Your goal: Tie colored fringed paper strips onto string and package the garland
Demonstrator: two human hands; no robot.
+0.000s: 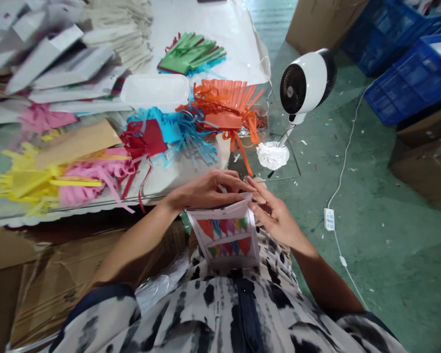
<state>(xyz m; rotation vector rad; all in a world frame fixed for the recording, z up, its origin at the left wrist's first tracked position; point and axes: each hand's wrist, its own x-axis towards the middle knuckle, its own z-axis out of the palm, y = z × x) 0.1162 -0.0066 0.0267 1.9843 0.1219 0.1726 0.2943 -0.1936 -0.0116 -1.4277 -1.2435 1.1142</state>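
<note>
My left hand (pixel 208 189) and my right hand (pixel 275 215) together hold a small white paper packet (pixel 226 240) printed with rows of coloured triangular flags. The packet stands over my lap, close to my body. Both sets of fingers pinch its top edge, the left from the left side, the right from the right side. Just beyond my hands lies the table edge with heaps of cut tissue-paper fringe: orange (pixel 230 105), blue (pixel 180 132), red (pixel 143 142), pink (pixel 91 171) and yellow (pixel 25 181).
A clear plastic box (pixel 156 90) and green fringe (pixel 191 54) sit further back, with white packets (pixel 59 63) piled at the far left. A white fan (pixel 306 83) stands on the floor to the right, beside a crumpled white wad (pixel 272 156). Blue crates (pixel 411 73) and cardboard boxes (pixel 426 162) stand at right.
</note>
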